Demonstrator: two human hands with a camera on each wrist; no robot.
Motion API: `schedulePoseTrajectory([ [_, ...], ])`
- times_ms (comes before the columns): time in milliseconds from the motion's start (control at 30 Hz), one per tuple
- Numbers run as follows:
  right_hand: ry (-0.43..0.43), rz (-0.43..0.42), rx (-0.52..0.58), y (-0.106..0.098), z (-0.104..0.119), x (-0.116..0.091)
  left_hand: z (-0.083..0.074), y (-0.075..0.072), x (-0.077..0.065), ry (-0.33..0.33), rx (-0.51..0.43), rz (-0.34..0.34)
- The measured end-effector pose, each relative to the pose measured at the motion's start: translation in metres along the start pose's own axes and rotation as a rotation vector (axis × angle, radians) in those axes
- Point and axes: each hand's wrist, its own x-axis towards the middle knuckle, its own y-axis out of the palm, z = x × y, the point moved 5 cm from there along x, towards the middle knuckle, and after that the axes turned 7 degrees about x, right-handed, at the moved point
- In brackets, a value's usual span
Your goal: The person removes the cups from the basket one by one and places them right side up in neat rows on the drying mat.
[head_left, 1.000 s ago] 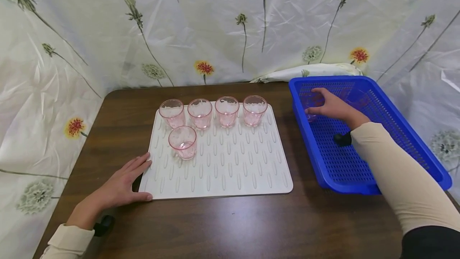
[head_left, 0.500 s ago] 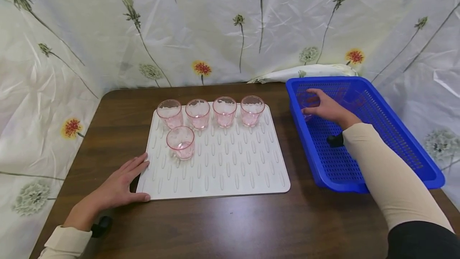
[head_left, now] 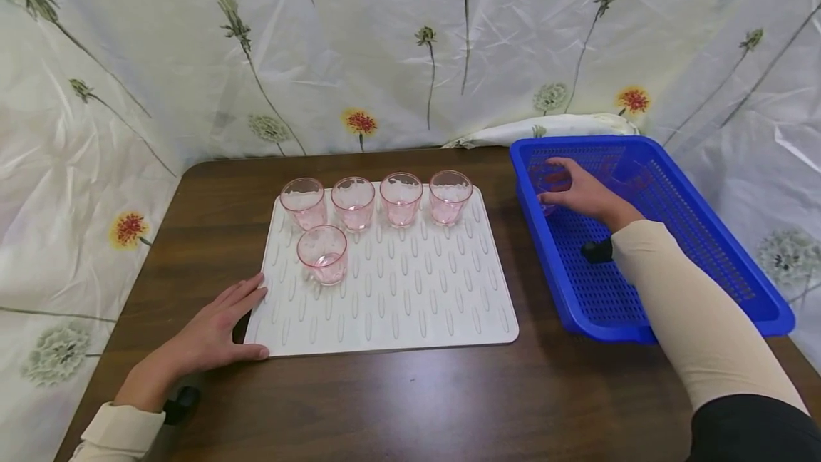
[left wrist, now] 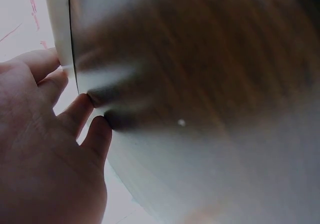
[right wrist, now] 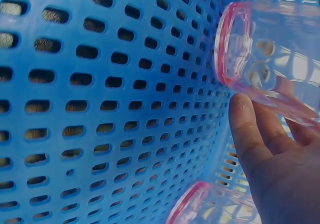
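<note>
My right hand point(head_left: 586, 194) reaches into the blue basket point(head_left: 567, 301), thumb and fingers curved round a clear pink-rimmed glass point(right wrist: 270, 58) near its left wall. In the right wrist view this glass lies mouth-down against the basket's bottom, fingertips at its side, and a second glass point(right wrist: 215, 206) sits below. My left hand point(head_left: 208, 337) rests at the left edge of the white ribbed mat point(head_left: 410, 305), fingers spread and fairly straight. Several pink glasses stand upright along the mat's far edge, among them a right-end glass point(head_left: 449, 198). One more glass point(head_left: 323, 255) stands in front of them, at the left.
The brown wooden table point(head_left: 410, 405) carries the mat in the middle and the basket at the right. A flowered cloth point(head_left: 385, 41) hangs behind the table and at both sides. More glasses point(head_left: 631, 177) show faintly at the basket's far end.
The head view has shifted slightly, so things sit a little further left in it. Both hands keep their places at the mat and in the basket.
</note>
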Motion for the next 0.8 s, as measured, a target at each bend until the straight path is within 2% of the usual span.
schedulePoseTrajectory([
  [233, 0.01, -0.007, -0.034, -0.003, 0.0, -0.001, -0.001, 0.001, 0.0, 0.001, -0.001, -0.001],
  [433, 0.005, -0.014, -0.062, -0.014, 0.01, -0.007, -0.001, 0.0, 0.0, -0.005, 0.006, 0.006],
  [600, 0.001, -0.034, -0.115, -0.028, 0.031, -0.018, 0.0, 0.001, 0.001, 0.013, 0.011, -0.001],
  [800, -0.052, -0.069, -0.132, -0.039, 0.07, -0.031, 0.0, 0.001, 0.002, 0.017, 0.011, 0.002],
])
